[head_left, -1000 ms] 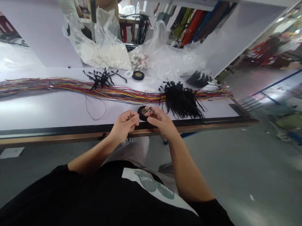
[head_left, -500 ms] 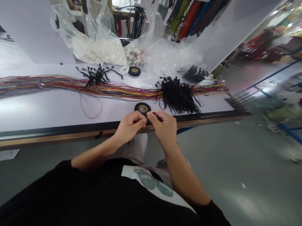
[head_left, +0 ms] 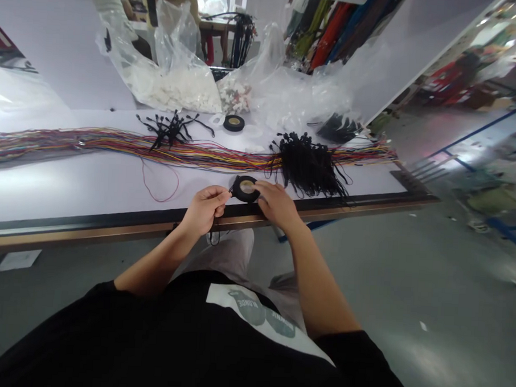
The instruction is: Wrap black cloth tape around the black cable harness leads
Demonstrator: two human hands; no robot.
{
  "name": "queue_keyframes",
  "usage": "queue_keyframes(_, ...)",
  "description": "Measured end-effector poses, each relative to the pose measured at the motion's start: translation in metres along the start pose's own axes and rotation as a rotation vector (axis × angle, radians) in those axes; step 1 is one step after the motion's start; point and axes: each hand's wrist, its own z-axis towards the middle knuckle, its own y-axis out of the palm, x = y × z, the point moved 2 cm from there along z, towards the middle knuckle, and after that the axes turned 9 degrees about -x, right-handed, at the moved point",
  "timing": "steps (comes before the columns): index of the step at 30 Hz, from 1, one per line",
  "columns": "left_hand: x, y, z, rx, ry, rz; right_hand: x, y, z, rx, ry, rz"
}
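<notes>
At the table's front edge, my left hand (head_left: 203, 210) is closed on a thin black cable (head_left: 214, 236), which hangs in a loop below the fingers. Right of it, my right hand (head_left: 278, 204) grips the right side of a black tape roll (head_left: 239, 194) with a tan core. The roll's left side is close to my left fingertips. Behind the roll, a long bundle of coloured wires (head_left: 208, 157) runs across the table. A dense pile of black cables (head_left: 312, 167) lies over the bundle to the right.
A smaller group of black connectors (head_left: 170, 130) lies over the wires at left. Behind it are a second tape roll (head_left: 233, 123) and clear bags (head_left: 177, 81) with white pieces. A thin red wire (head_left: 159, 199) loops toward the front. People are partly visible beyond.
My hands have parted. The left moved left with the black cable, and the right let go of it and took hold of the tape roll. The view has shifted slightly.
</notes>
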Motion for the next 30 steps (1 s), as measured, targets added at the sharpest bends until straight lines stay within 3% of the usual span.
queue_keyframes(3,-0.003,-0.001,0.004,0.011,0.031,-0.022,0.004,0.007,0.001,-0.034,0.003,-0.117)
queue_keyframes(5,-0.004,0.0,0.005,0.025,0.044,-0.03,0.002,0.008,-0.004,0.005,-0.028,-0.065)
queue_keyframes(10,-0.003,0.008,0.003,0.022,0.103,-0.067,-0.012,0.006,-0.039,0.041,0.024,0.417)
queue_keyframes(13,-0.003,0.016,0.0,-0.047,0.138,-0.084,-0.029,0.002,-0.056,0.016,0.031,0.549)
queue_keyframes(19,-0.002,0.023,-0.008,-0.089,0.159,-0.061,-0.053,-0.013,-0.062,0.018,0.106,0.355)
queue_keyframes(30,-0.002,0.029,-0.013,-0.049,0.225,0.032,-0.06,-0.016,-0.067,0.041,0.053,0.118)
